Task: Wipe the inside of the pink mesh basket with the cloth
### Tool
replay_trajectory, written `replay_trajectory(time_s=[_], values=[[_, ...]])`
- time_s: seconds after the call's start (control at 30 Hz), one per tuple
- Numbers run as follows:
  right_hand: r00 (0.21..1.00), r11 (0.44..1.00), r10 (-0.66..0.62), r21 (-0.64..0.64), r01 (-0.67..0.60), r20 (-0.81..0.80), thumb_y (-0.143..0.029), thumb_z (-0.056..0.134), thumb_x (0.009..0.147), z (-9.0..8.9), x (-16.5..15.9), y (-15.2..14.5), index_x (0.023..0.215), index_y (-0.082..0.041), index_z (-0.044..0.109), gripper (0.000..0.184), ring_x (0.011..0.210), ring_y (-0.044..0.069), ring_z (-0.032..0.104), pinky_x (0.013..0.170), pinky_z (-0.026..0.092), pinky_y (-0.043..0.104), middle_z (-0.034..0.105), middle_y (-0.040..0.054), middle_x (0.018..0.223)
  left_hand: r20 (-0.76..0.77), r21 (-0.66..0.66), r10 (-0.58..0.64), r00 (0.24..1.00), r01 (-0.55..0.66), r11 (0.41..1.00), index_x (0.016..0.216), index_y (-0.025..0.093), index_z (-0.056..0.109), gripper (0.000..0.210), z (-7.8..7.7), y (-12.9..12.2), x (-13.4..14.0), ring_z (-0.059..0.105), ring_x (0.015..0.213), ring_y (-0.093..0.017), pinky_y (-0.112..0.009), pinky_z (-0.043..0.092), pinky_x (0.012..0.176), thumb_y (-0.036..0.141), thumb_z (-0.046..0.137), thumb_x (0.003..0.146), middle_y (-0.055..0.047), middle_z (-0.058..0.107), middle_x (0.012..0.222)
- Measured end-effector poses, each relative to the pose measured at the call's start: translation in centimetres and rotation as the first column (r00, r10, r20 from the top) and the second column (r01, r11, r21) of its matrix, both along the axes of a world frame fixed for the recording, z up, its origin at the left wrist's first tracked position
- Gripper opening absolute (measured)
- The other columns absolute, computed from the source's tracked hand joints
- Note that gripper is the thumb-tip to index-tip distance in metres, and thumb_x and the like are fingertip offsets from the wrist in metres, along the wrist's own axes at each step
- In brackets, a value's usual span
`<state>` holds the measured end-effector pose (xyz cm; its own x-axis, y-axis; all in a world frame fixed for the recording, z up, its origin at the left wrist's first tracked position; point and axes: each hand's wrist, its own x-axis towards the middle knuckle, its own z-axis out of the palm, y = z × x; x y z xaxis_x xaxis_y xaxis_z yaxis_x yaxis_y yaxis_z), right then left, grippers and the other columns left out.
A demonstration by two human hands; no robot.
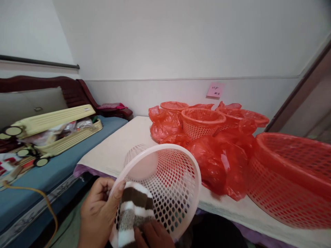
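Note:
A pale pinkish-white perforated plastic basket (181, 182) is tilted with its mouth toward me, above the near edge of the white-covered surface. Around its left rim, my left hand (99, 210) is closed, thumb on the inner side. A striped cloth (137, 203) in brown, white and grey lies against the inside of the wall. My right hand (155, 236), dark and partly cut off by the bottom edge, presses the cloth with bent fingers at the basket's lower rim.
Red plastic bags (219, 165) and several red baskets (203, 117) crowd the white-covered surface (113, 148). A larger red basket (292, 182) stands at right. Left is a blue bed (111, 125) with an open yellow suitcase (69, 137). A pink note (215, 90) sticks to the wall.

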<state>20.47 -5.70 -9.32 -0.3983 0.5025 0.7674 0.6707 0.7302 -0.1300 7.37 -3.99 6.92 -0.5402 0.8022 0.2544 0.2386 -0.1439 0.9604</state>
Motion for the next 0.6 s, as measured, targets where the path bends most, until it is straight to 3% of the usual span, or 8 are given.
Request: replay_trajectory(time_s=[0.07,0.17,0.3,0.37,0.43,0.47,0.53,0.6], values=[[0.987,0.964,-0.114,-0.254,0.083,-0.11,-0.021,0.057,0.085,0.6,-0.9,0.0,0.09,-0.026,0.059,0.007,0.062,0.021,0.062,0.053,0.048,0.03,0.063,0.0014,0.068,0.001,-0.036,-0.011,1.0,0.011,0.999,0.073,0.019,0.058,0.043,-1.0,-0.4,0.2,0.053,0.051,-0.011,-0.019,0.044,0.043,0.058,0.073,0.064,0.002,0.06,0.06],[0.914,0.767,-0.297,-0.639,0.057,-0.275,-0.028,0.057,0.086,2.1,-2.1,0.3,0.075,-0.025,0.053,0.013,0.063,0.019,0.063,0.054,0.048,0.029,0.063,0.0011,0.068,0.09,-0.105,-0.019,0.996,0.029,0.994,0.079,0.02,0.057,0.046,-2.8,-1.7,1.0,0.055,0.052,-0.013,-0.02,0.046,0.046,0.061,0.071,0.066,0.002,0.061,0.062],[0.917,0.589,-0.143,-0.777,-0.224,-0.373,-0.035,0.045,0.096,4.0,-1.9,0.9,0.084,-0.025,0.058,0.02,0.066,0.014,0.067,0.051,0.045,0.022,0.069,-0.0012,0.073,0.21,-0.143,0.058,0.976,-0.028,0.989,0.08,0.023,0.054,0.042,-3.7,-3.1,2.0,0.049,0.049,-0.011,-0.02,0.042,0.044,0.062,0.064,0.072,0.006,0.056,0.059],[0.969,0.615,-0.069,-0.775,-0.147,-0.239,-0.036,0.042,0.098,4.1,-1.0,1.2,0.088,-0.024,0.06,0.023,0.068,0.013,0.068,0.052,0.045,0.021,0.071,-0.0012,0.077,0.16,-0.117,0.076,0.984,-0.058,0.991,0.077,0.022,0.055,0.04,-3.8,-3.0,1.7,0.047,0.05,-0.01,-0.018,0.041,0.045,0.061,0.064,0.074,0.007,0.053,0.057],[0.999,0.71,0.005,-0.703,-0.033,-0.042,-0.034,0.049,0.095,3.9,0.3,1.8,0.095,-0.025,0.062,0.016,0.074,0.017,0.069,0.058,0.047,0.025,0.072,0.0008,0.083,0.08,-0.067,0.079,0.994,-0.073,0.995,0.076,0.022,0.057,0.037,-4.0,-2.4,0.7,0.047,0.051,-0.01,-0.017,0.041,0.047,0.058,0.064,0.076,0.006,0.053,0.057],[0.998,0.764,0.044,-0.646,-0.001,0.05,-0.031,0.056,0.092,3.7,1.1,2.3,0.099,-0.025,0.063,0.013,0.079,0.021,0.068,0.062,0.049,0.029,0.072,0.0029,0.088,0.04,-0.04,0.078,0.996,-0.076,0.996,0.076,0.021,0.058,0.036,-4.2,-2.0,0.2,0.049,0.052,-0.01,-0.017,0.042,0.048,0.057,0.064,0.076,0.006,0.055,0.058],[0.972,0.852,0.075,-0.52,0.054,0.224,-0.022,0.065,0.084,3.3,2.7,3.6,0.11,-0.025,0.064,0.026,0.089,0.029,0.066,0.07,0.051,0.037,0.071,0.0076,0.096,-0.031,0.008,0.078,0.996,-0.078,0.997,0.077,0.021,0.062,0.034,-4.7,-1.4,-0.9,0.054,0.055,-0.011,-0.018,0.045,0.051,0.055,0.065,0.076,0.004,0.06,0.064],[0.924,0.893,-0.008,-0.413,0.18,0.383,-0.014,0.065,0.081,3.3,4.1,5.1,0.108,-0.023,0.066,0.028,0.087,0.031,0.065,0.07,0.05,0.039,0.07,0.0098,0.095,-0.105,0.034,0.077,0.991,-0.073,0.997,0.079,0.02,0.066,0.032,-5.3,-1.0,-1.5,0.059,0.06,-0.013,-0.018,0.049,0.055,0.052,0.065,0.076,0.002,0.065,0.069]])
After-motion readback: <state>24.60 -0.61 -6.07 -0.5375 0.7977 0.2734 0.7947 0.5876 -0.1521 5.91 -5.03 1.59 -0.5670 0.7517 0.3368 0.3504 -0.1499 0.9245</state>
